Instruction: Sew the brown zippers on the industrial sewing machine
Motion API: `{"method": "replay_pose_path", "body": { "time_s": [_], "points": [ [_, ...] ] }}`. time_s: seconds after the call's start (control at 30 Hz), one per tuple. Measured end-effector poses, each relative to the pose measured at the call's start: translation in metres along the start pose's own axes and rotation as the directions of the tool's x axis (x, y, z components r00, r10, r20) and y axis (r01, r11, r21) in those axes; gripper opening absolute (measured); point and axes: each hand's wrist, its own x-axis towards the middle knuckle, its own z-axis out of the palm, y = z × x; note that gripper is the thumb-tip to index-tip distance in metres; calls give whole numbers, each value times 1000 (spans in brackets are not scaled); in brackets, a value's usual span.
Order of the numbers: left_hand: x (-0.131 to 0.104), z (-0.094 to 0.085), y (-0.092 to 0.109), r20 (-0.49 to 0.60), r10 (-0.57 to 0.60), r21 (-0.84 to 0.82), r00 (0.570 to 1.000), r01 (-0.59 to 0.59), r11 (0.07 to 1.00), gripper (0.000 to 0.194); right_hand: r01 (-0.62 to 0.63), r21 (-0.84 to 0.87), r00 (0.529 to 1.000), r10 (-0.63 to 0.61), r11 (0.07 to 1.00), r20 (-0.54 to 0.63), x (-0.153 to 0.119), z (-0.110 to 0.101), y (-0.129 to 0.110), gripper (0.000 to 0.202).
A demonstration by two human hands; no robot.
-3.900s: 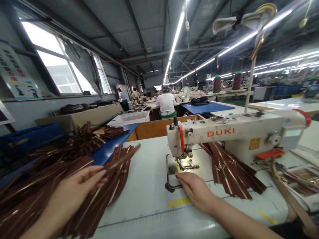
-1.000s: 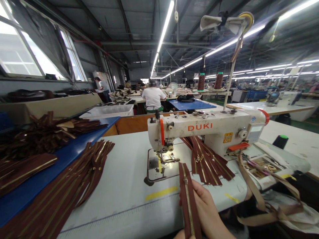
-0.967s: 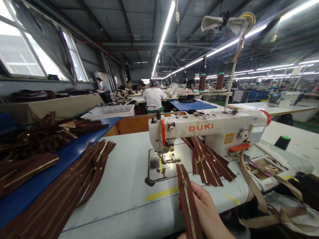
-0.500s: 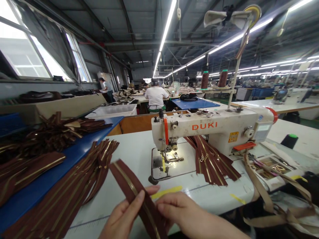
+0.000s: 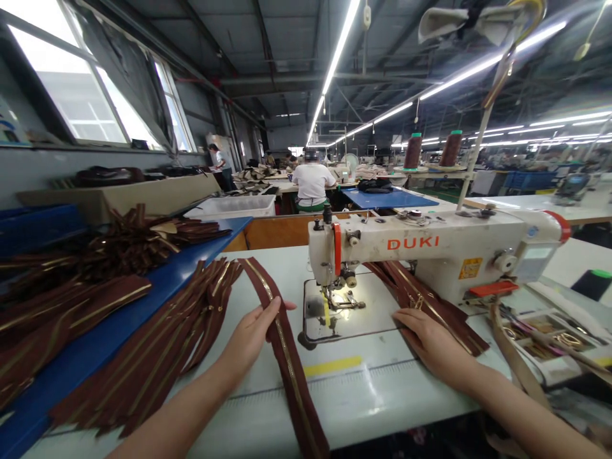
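A long brown zipper (image 5: pixel 287 347) with gold teeth hangs from my left hand (image 5: pixel 258 325), pinched between thumb and fingers left of the sewing machine's needle plate. Its lower end runs off toward the table's front edge. On the right, my right hand (image 5: pixel 430 341) closes over the near left side of a bunch of brown zippers (image 5: pixel 447 306) lying under the machine arm. Gold pulls show just above its fingers; the thumb is hidden. The white sewing machine (image 5: pixel 421 245) stands behind, its lamp lighting the needle plate (image 5: pixel 313 312).
A fan of brown zippers (image 5: pixel 157 341) lies left on the table, beside a blue board (image 5: pixel 186 252) heaped with more. Right of the machine sits a parts tray (image 5: pixel 549 344) with beige straps. Thread cones (image 5: pixel 414 153) stand behind; a person (image 5: pixel 313 182) sits farther back.
My right hand has left the zipper and moved right onto the bunch under the machine arm. My left hand keeps the zipper, now hanging longer. The view has swung slightly left.
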Motion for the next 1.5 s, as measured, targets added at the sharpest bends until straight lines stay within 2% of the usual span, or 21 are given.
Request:
{"method": "replay_pose_path", "body": {
  "time_s": [0.07,0.17,0.27,0.3,0.37,0.43,0.5,0.53,0.6,0.7,0.77,0.87,0.97,1.1,1.2,1.3,1.5],
  "points": [
    [4,2,0,29,-21,-56,999,23,998,48,-7,32,1000,7,999,-17,1,-1,-16,33],
    [7,3,2,93,-32,-171,995,47,984,45,17,181,1000,-13,983,-22,4,-1,-58,31],
    [9,6,5,159,-36,-235,987,73,969,45,12,472,992,-70,881,106,14,9,-103,25],
    [11,7,6,176,-40,-235,984,81,969,44,-27,565,985,-75,825,157,18,16,-114,22],
    [17,10,8,199,-37,-203,979,79,976,43,-197,716,954,-37,670,297,27,31,-126,18],
    [28,12,7,212,-27,-153,977,60,986,40,-363,770,913,37,524,405,36,46,-127,14],
    [42,14,5,226,-13,-115,974,40,993,37,-442,766,887,103,466,449,43,55,-122,12],
    [51,16,4,234,-7,-105,972,32,994,35,-438,752,891,124,493,437,47,58,-118,11],
    [69,20,0,251,17,-88,968,6,996,33,-371,681,921,158,632,355,55,58,-111,12],
    [96,30,-3,267,81,-39,960,-73,997,31,-213,419,971,143,882,194,67,54,-106,13],
    [110,38,-5,253,139,18,958,-148,989,29,-166,248,978,127,954,164,75,51,-105,14],
    [116,45,-10,175,251,139,952,-276,951,28,-182,132,970,155,974,187,82,48,-104,15],
    [97,47,-20,126,371,267,920,-392,880,29,-204,118,963,177,972,205,86,47,-102,14],
    [53,48,-41,276,420,348,864,-498,795,29,-193,135,962,161,972,220,88,46,-98,14],
    [32,50,-52,402,400,478,824,-561,675,38,-167,168,972,133,971,195,85,48,-96,15],
    [28,51,-54,447,381,571,809,-586,574,43,-89,188,988,62,978,142,78,50,-95,15],
    [28,51,-49,454,423,587,784,-621,520,43,9,129,994,-23,992,105,67,48,-96,20]
  ]
}}
